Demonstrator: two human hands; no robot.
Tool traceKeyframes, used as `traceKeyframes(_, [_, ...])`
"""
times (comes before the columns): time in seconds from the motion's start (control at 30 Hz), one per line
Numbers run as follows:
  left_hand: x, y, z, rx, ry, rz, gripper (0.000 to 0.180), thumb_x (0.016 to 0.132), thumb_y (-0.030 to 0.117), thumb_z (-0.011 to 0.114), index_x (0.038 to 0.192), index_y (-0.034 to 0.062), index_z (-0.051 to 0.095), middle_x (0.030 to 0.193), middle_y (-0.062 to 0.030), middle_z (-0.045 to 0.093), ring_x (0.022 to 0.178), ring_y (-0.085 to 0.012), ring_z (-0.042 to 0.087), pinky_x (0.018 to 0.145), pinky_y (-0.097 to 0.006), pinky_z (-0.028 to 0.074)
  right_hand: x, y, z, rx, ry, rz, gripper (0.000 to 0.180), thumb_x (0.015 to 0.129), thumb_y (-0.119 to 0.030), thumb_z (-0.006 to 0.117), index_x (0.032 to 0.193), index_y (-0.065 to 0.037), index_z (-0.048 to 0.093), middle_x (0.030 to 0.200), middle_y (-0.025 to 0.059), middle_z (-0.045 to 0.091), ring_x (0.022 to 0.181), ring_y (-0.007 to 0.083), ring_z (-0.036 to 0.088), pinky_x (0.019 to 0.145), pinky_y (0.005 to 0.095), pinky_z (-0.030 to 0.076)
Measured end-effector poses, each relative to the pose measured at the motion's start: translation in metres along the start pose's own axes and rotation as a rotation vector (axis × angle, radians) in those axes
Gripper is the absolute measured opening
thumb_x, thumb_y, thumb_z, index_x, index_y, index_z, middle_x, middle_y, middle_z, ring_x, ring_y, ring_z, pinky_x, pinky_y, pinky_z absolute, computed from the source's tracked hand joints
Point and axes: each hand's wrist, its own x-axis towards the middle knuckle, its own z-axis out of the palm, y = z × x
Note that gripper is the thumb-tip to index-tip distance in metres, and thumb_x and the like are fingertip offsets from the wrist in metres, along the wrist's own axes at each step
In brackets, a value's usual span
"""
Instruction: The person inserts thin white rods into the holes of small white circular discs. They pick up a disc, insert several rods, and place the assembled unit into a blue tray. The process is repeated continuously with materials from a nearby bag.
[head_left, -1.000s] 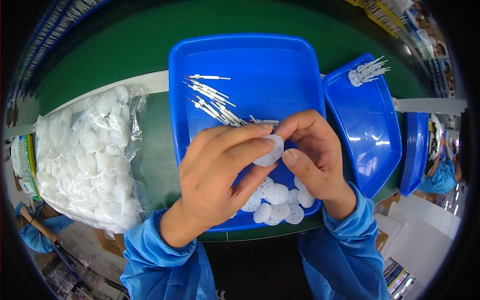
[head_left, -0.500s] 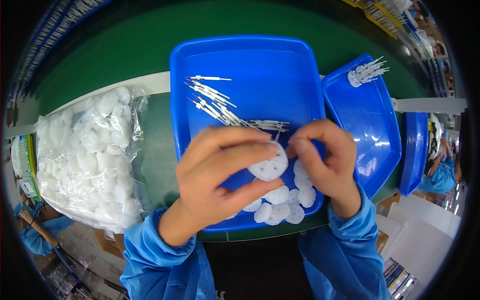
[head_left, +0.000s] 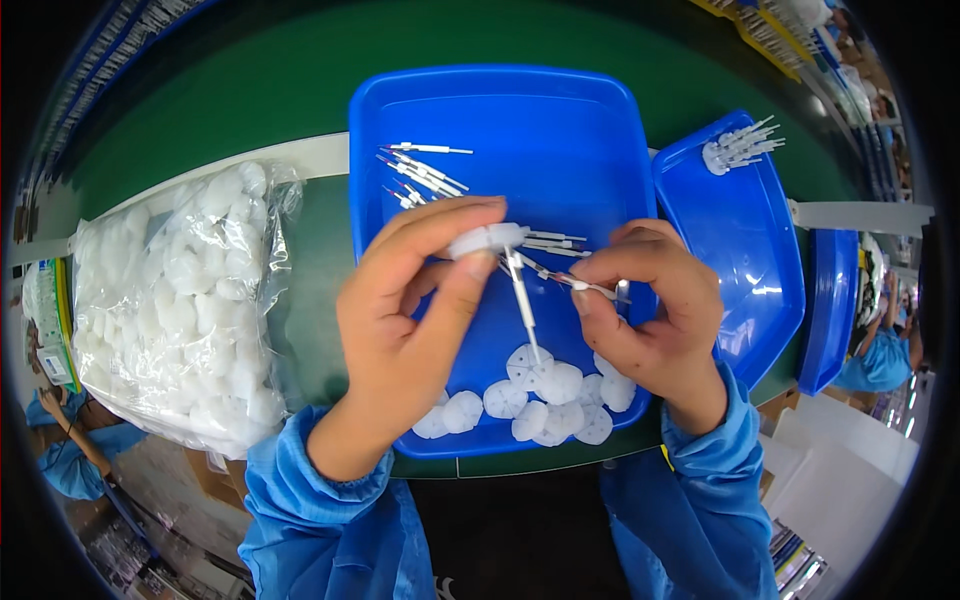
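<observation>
My left hand (head_left: 395, 310) pinches a white round plastic disc (head_left: 487, 239) edge-on above the big blue tray (head_left: 500, 72). One thin white rod (head_left: 523, 300) sticks out of the disc and points down toward me. Between thumb and forefinger, my right hand (head_left: 665, 300) grips another thin white rod with a reddish part (head_left: 561, 277), close to the disc's right side. Several similar rods (head_left: 425, 178) lie in the tray's left part, and a few more lie behind my hands. Loose white discs with small holes (head_left: 505, 399) are scattered along the tray's near side.
A clear bag full of white discs (head_left: 185, 320) lies on the green table to the left. On the right, a smaller blue tray (head_left: 740, 265) holds a cluster of discs with rods (head_left: 742, 148). Another blue tray (head_left: 832, 310) stands beyond it. People in blue sleeves appear at both sides.
My left hand has turned the disc from face-up to edge-on and moved slightly left, showing the rod in it. My right hand now shows a rod in its pinch.
</observation>
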Motion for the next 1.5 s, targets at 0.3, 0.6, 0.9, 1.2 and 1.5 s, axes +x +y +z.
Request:
traceKeyframes(0.3, [-0.004,0.007,0.001,0.098,-0.078,-0.052,0.037,0.105,-0.005,0.065,0.142,-0.0059,0.065,0.134,-0.0226,0.073,0.127,-0.0273,0.07,0.111,-0.039,0.055,-0.012,0.005,0.019,0.13,0.091,0.117,0.025,0.08,-0.004,0.091,0.103,-0.006,0.083,0.066,0.0023,0.071,0.061,0.0153,0.067,0.063,0.0299,0.051])
traceKeyframes(0.6, [0.005,0.004,0.001,0.527,-0.081,0.278,0.041,0.088,-0.008,0.075,0.128,0.0014,0.078,0.118,-0.0148,0.08,0.097,-0.0266,0.075,0.091,-0.036,0.058,-0.013,-0.004,0.019,0.225,0.085,0.24,0.024,0.083,-0.006,0.091,0.106,-0.004,0.083,0.065,0.0029,0.071,0.057,0.0141,0.067,0.058,0.0293,0.051])
traceKeyframes(0.9, [0.0,0.01,0.003,0.906,-0.081,0.507,0.048,0.075,-0.006,0.081,0.122,0.0039,0.081,0.105,-0.0104,0.082,0.083,-0.0251,0.072,0.075,-0.035,0.058,-0.009,0.004,0.016,-0.034,0.014,0.097,0.019,0.084,-0.014,0.092,0.095,-0.008,0.077,0.075,0.0061,0.075,0.061,0.0233,0.071,0.06,0.0332,0.054])
traceKeyframes(1.2, [-0.01,0.008,0.007,0.883,-0.084,0.395,0.047,0.076,-0.004,0.084,0.123,0.0011,0.08,0.102,-0.0111,0.082,0.077,-0.0228,0.072,0.071,-0.034,0.057,-0.006,0.003,0.025,-0.153,0.058,-0.052,0.019,0.083,-0.01,0.09,0.096,-0.006,0.077,0.083,0.0073,0.078,0.068,0.0256,0.074,0.064,0.0358,0.057])
traceKeyframes(1.5, [-0.003,0.005,0.001,0.435,-0.13,0.131,0.055,0.079,0.01,0.094,0.13,0.0036,0.075,0.116,-0.0146,0.078,0.1,-0.0297,0.074,0.089,-0.037,0.058,-0.009,0.005,0.018,0.041,0.116,0.089,0.023,0.08,-0.009,0.092,0.1,-0.008,0.08,0.096,0.0076,0.08,0.085,0.025,0.077,0.079,0.0343,0.058])
